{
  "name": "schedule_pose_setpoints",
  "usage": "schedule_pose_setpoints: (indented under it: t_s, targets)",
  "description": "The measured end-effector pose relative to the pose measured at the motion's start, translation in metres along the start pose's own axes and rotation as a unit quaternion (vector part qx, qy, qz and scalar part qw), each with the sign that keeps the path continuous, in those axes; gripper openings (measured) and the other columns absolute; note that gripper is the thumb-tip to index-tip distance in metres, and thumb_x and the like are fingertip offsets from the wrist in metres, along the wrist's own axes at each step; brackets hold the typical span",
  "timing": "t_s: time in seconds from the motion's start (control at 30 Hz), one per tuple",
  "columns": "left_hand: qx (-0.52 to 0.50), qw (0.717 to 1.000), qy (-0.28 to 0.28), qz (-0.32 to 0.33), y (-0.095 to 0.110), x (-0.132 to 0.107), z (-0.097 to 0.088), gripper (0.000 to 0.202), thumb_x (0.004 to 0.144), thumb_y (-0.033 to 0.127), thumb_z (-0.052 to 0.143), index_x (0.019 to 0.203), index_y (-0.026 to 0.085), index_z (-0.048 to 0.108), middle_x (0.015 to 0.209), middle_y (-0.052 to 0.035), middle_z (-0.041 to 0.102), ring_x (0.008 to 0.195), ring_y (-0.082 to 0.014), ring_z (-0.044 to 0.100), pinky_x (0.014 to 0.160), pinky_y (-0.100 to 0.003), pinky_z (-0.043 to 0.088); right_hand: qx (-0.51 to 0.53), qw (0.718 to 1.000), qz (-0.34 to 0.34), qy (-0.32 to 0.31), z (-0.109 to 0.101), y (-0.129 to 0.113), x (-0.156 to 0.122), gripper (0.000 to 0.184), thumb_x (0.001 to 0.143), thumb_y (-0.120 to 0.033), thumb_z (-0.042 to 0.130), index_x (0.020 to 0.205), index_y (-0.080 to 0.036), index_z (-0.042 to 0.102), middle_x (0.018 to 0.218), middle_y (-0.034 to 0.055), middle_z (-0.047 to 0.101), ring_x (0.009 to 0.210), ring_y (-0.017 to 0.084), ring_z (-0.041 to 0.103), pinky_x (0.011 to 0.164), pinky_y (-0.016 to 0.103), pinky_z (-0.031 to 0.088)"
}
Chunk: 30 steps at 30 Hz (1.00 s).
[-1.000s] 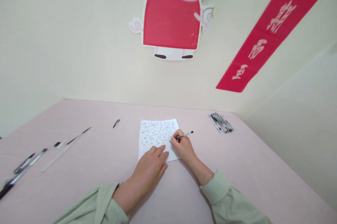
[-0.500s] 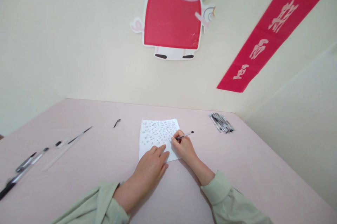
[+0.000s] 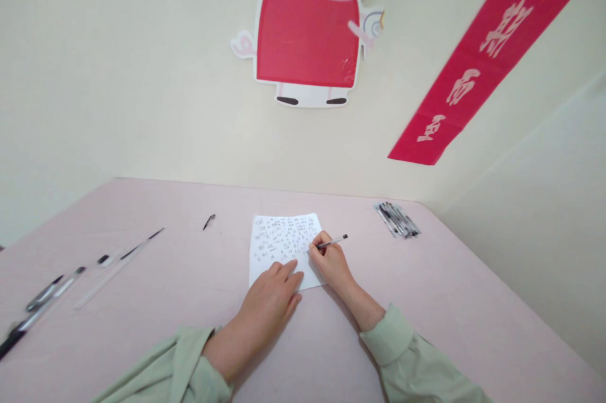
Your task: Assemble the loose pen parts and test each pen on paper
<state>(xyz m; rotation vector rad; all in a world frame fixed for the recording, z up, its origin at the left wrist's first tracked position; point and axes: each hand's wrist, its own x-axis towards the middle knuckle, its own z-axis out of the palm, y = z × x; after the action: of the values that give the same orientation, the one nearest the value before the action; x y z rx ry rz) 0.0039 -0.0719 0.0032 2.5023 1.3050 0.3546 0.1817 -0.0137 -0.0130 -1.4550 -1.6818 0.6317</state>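
Note:
A white sheet of paper [image 3: 265, 267] lies on the pink-covered table, its upper part filled with rows of dark handwriting. My left hand [image 3: 272, 292] rests flat across the sheet's lower edge, fingers stretched out. At the sheet's right side, my right hand [image 3: 330, 259] pinches a pen [image 3: 335, 241] with a clear barrel and a dark end. The pen's back end points right and its tip is hidden by my fingers, close to the written lines.
A bundle of pens [image 3: 396, 220] lies at the back right. On the left are a black pen cap [image 3: 209, 222], a thin pen refill [image 3: 142, 243], a clear tube [image 3: 97, 285] and several pen parts. Behind the table [image 3: 189, 327] rises a wall [image 3: 180, 106].
The whole view has shifted slightly left. My right hand with the pen has moved a little to the right against the paper; the left hand stays in place.

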Motion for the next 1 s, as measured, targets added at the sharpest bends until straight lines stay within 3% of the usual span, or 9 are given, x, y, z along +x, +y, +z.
schedule_pose_setpoints:
  t_s: [0.67,0.83,1.0]
  targets:
    - [-0.006,1.000,-0.001,-0.004,-0.0005,-0.0002,-0.0002,0.029,0.087,0.021,0.051,0.114,0.021,0.059,0.139,-0.0087,0.051,0.114,-0.0279,0.050,0.096,-0.045,0.044,0.010,1.000,0.004,0.012,-0.0011,0.0068,0.0046,0.009,0.077,-0.026,0.048,0.069,-0.023,0.045,0.056,-0.0060,0.045,0.054,0.013,0.045,0.055,0.024,0.034]
    - [-0.006,1.000,-0.002,-0.006,-0.0007,-0.0006,-0.0009,0.030,0.086,0.020,0.051,0.115,0.021,0.059,0.138,-0.0091,0.052,0.114,-0.0276,0.050,0.097,-0.045,0.043,0.065,0.996,0.029,0.049,-0.0027,0.0098,0.0067,0.014,0.080,-0.033,0.050,0.072,-0.022,0.047,0.059,-0.0048,0.048,0.055,0.014,0.047,0.054,0.025,0.036]
    - [-0.012,1.000,0.002,-0.008,0.0004,-0.0025,0.0005,0.029,0.086,0.022,0.052,0.114,0.021,0.060,0.138,-0.0085,0.052,0.113,-0.0271,0.050,0.096,-0.044,0.043,0.065,0.997,0.011,0.037,-0.0028,0.0095,0.0072,0.019,0.084,-0.038,0.051,0.076,-0.021,0.050,0.064,-0.0039,0.052,0.059,0.014,0.050,0.058,0.025,0.038]
